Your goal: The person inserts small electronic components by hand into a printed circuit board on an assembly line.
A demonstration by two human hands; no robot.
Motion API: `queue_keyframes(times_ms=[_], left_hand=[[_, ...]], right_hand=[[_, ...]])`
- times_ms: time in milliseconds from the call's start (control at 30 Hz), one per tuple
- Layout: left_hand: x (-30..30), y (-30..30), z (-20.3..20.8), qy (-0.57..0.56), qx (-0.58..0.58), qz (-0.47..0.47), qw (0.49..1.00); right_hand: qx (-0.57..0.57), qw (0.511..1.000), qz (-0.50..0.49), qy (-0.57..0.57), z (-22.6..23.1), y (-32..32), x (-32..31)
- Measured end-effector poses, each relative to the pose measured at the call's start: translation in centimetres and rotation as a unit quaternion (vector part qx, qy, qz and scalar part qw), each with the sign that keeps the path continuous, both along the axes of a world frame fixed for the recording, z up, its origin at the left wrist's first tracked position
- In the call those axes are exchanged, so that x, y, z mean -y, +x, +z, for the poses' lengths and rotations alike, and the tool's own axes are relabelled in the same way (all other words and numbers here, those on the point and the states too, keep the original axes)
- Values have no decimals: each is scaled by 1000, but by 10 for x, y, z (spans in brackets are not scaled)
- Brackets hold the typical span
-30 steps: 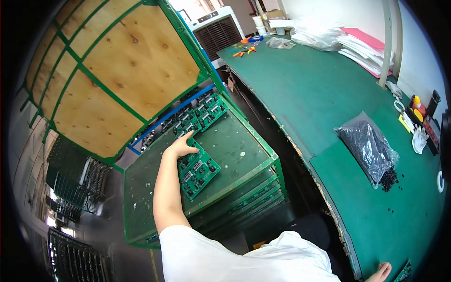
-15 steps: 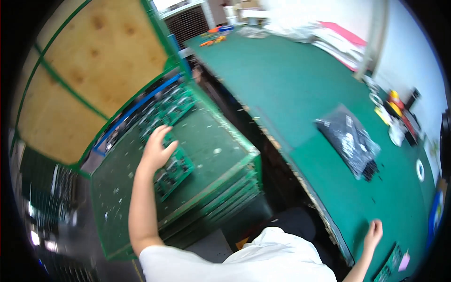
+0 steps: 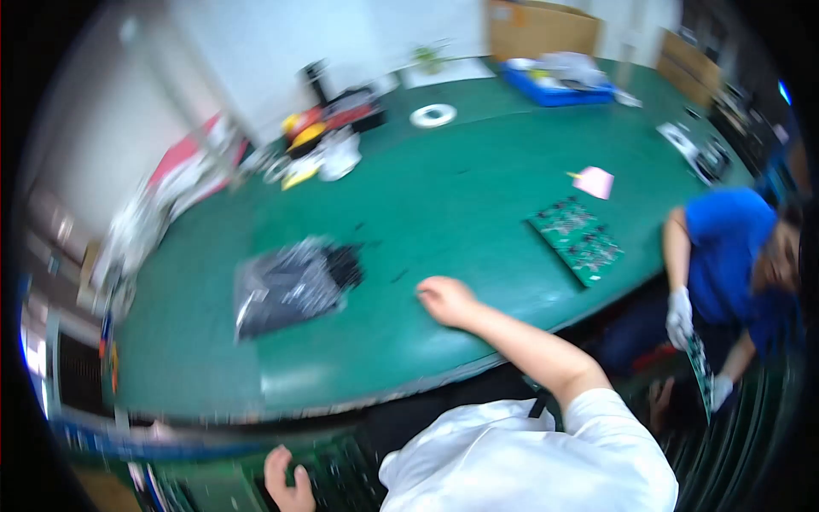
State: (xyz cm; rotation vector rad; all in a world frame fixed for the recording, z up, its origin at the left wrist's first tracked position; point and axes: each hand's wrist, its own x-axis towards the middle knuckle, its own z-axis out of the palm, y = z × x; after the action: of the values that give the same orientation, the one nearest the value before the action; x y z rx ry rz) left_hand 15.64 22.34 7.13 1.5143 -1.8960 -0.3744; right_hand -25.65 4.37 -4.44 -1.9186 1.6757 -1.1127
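My right hand (image 3: pixel 448 302) is over the green tabletop (image 3: pixel 409 213), its fingers curled in; whatever they may hold is hidden. Left of it lies a clear plastic bag of dark parts (image 3: pixel 290 286), with small black parts (image 3: pixel 345 266) spilling from its mouth. A green circuit board (image 3: pixel 578 241) rests flat to the right. Down at the lower edge, my left hand (image 3: pixel 290 485) has thumb and fingers apart with nothing seen between them. It is beside green circuit boards (image 3: pixel 345 478), blurred, on the green cart (image 3: pixel 209 482).
A co-worker (image 3: pixel 725 230) in blue with white gloves holds a circuit board (image 3: pixel 699 367) at the right. On the table stand a white tape roll (image 3: pixel 433 115), a pink note (image 3: pixel 595 182), a blue tray (image 3: pixel 559 92), a cardboard box (image 3: pixel 542 32) and plastic wrapping (image 3: pixel 141 226).
The view has swung right from the cart to the table, bringing in the co-worker. My left hand, earlier over boards on the cart, is now at the lower edge; my right hand stays curled.
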Motion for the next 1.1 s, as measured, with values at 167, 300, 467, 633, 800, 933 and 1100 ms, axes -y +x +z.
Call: queue_keyframes(times_ms=[167,300,467,633,800,933,1100], left_hand=[[38,-65,-55,20,11,-130,991],[53,-105,-58,111,61,-168,978],[86,-103,-106,136,5,-272,953],[94,-113,-107,135,-35,-262,955],[97,-124,-108,143,-65,-268,951],[94,-126,-108,107,-50,-289,950],[90,-121,-114,59,-76,-286,953]], right_hand=[[18,999,-33,-22,-11,34,66],[-92,989,-76,-84,-31,59,100],[-172,982,-62,-50,-27,50,101],[-125,989,14,-75,-22,41,104],[-66,993,32,-91,-22,25,99],[15,990,-6,-139,-23,17,83],[70,982,-76,-161,-16,-18,15]])
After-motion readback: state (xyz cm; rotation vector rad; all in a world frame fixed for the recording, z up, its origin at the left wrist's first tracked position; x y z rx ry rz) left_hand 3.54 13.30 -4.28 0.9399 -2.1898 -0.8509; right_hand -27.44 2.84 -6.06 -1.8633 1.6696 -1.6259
